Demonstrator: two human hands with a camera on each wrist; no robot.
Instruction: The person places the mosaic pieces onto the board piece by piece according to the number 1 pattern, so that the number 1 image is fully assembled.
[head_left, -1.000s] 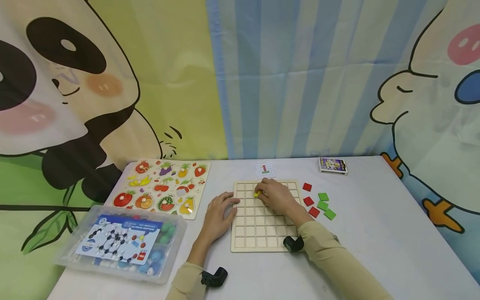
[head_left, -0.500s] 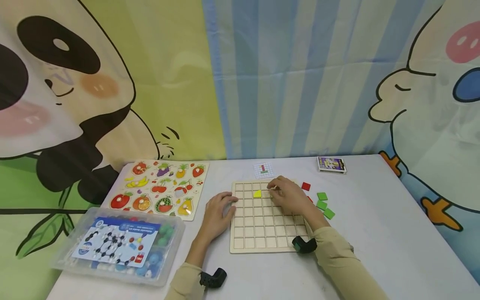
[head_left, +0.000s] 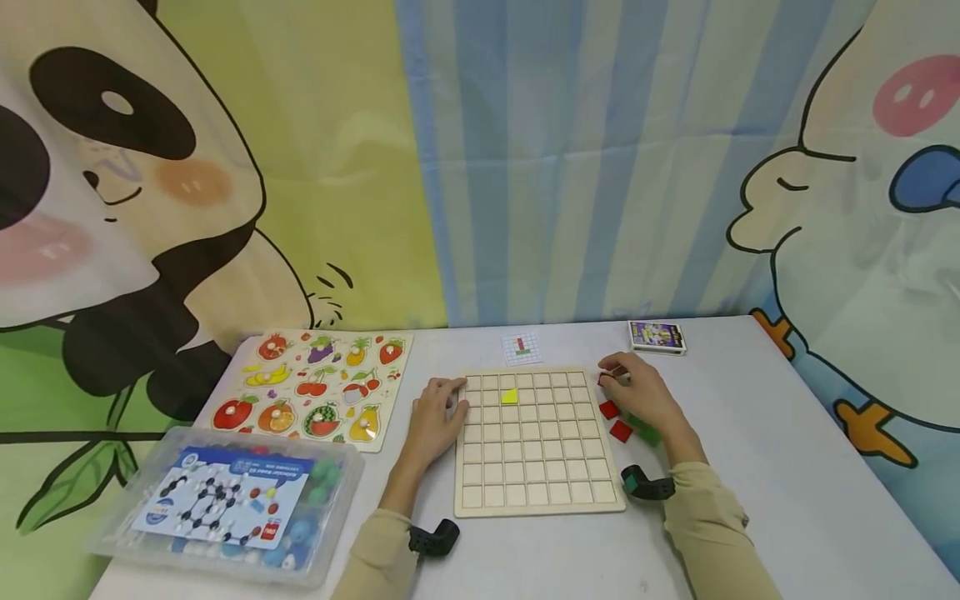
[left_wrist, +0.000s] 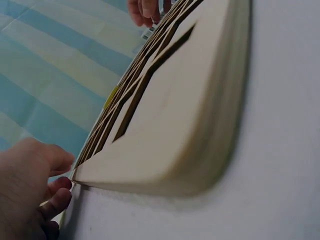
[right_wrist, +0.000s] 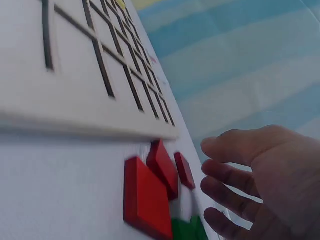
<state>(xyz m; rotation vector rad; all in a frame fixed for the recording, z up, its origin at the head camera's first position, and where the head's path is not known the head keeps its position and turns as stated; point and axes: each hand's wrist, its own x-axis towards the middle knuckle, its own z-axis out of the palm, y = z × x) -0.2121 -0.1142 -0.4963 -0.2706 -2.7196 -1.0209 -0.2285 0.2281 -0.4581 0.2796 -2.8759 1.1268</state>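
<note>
My left hand [head_left: 437,421] touches the left edge of a pale wooden grid board [head_left: 540,508] with relaxed fingers. One yellow square tile [head_left: 510,397] lies in a cell near the board's top left. My right hand [head_left: 643,402] hovers just right of the board, thumb and fingers apart, over the farthest red tile [head_left: 602,379], which it partly hides. In the right wrist view a gap shows between the fingertips and that red tile [right_wrist: 184,170]. Two more red tiles [head_left: 621,431] lie nearer me. Green tiles [head_left: 645,431] lie partly hidden beneath the right hand.
Behind the board lies a small printed grid card [head_left: 522,348]. A card box [head_left: 657,337] sits at the back right. To the left are a fruit puzzle board [head_left: 311,388] and a clear plastic case [head_left: 232,508] of coloured balls. A printed curtain hangs behind the table.
My right hand has let go of the yellow tile and moved right, off the board, to the red tiles. The yellow tile stays in its cell. My left hand keeps its place at the board.
</note>
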